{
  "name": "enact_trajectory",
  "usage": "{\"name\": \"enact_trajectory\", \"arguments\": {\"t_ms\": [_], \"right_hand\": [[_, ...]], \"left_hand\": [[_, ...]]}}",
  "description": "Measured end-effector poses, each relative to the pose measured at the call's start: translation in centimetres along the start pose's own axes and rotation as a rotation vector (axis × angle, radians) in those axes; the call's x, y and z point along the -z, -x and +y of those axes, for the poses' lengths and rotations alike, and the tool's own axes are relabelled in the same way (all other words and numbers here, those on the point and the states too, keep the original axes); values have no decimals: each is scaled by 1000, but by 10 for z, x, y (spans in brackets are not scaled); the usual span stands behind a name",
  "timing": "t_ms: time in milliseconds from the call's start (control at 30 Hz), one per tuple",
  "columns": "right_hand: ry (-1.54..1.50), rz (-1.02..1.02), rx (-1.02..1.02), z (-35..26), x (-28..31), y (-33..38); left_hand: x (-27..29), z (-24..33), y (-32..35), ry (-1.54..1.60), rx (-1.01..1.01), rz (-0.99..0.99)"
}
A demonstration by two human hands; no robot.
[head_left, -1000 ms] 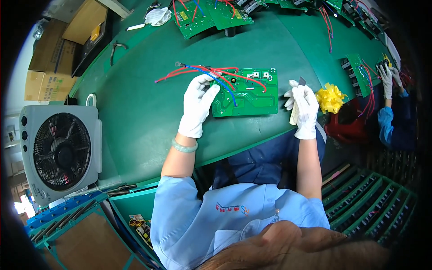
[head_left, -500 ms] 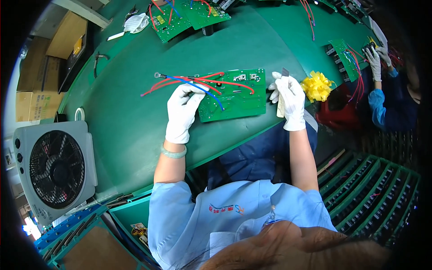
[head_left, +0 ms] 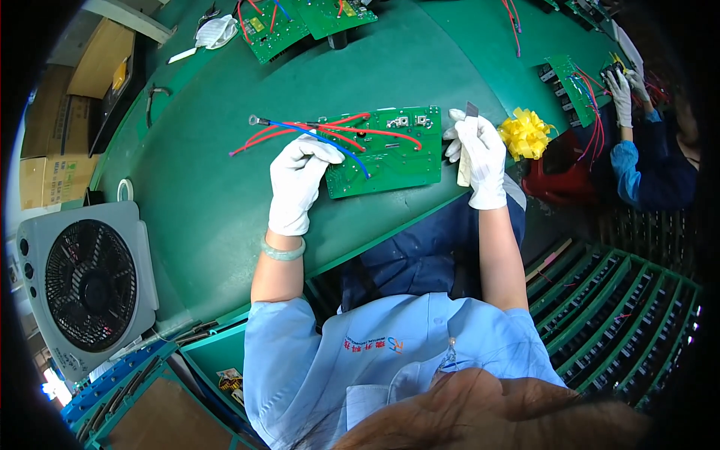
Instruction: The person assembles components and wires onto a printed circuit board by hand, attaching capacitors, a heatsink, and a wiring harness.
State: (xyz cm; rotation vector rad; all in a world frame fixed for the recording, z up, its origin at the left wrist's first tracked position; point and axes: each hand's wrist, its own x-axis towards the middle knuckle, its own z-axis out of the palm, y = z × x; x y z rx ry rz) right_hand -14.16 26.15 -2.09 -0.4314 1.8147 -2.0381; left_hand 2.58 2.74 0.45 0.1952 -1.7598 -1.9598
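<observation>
A green circuit board (head_left: 397, 165) is tilted up over the bench, with its left edge pinched in my white-gloved left hand (head_left: 294, 184). Several red wires (head_left: 262, 137) and one blue wire (head_left: 341, 148) with a metal ring end stick out across it to the left. My right hand (head_left: 484, 161), gloved too, is closed round a flat-bladed tool with a grey metal blade (head_left: 472, 109); its cream handle (head_left: 464, 169) shows below the fingers. This hand is beside the board's right edge; whether its fingertips touch the board I cannot tell.
More wired boards (head_left: 330, 16) lie at the far side of the green bench (head_left: 217, 187). A box fan (head_left: 94, 277) stands at left. A yellow ribbon bow (head_left: 526, 135) is right of my right hand. At far right, a co-worker's gloved hands (head_left: 622, 94) work near another board (head_left: 568, 90).
Both hands and the board appear slightly farther left and up in the view, as does the surrounding scene. The grips on the board and the flat-bladed tool look the same.
</observation>
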Motion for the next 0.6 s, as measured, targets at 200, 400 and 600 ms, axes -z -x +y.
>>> {"name": "enact_trajectory", "arguments": {"t_ms": [200,400,600], "right_hand": [[5,19,-5,-3,-4,1],[-11,29,3,-3,-4,2],[-23,13,12,-1,-2,1]], "left_hand": [[0,0,2,-22,-28,0],[-3,0,4,-48,40,73],[-6,1,3,6,21,95]]}}
